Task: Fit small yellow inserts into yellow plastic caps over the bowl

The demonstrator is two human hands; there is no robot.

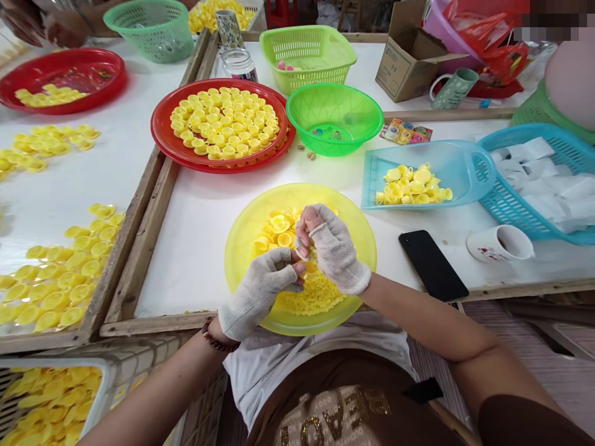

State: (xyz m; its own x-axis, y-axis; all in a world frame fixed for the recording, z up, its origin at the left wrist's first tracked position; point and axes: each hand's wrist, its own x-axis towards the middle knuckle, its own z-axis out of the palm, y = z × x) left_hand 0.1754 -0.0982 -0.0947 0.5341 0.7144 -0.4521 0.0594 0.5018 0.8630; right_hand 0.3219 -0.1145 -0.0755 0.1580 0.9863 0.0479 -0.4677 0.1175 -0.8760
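Observation:
Both my hands wear pale gloves with bare fingertips and meet over a yellow plate [360, 232] at the table's front edge. My left hand [264, 285] pinches with thumb and fingers on the near side. Close above and to the right, the fingers of my right hand [332, 248] are closed and curled. Whatever is between the fingers of either hand is too small or hidden to make out. Behind my hands in the plate sits a heap of small yellow plastic cups [277, 226]. Nearer me lie tiny yellow pieces [320, 297].
Stacked red trays [160, 133] hold rows of yellow cups. A green bowl [334, 99], a blue scoop [465, 167] with yellow parts, a black phone [432, 265] and a white mug [483, 244] stand around. Wooden strips [139, 248] edge the table. Another person's hand [65, 31] shows far left.

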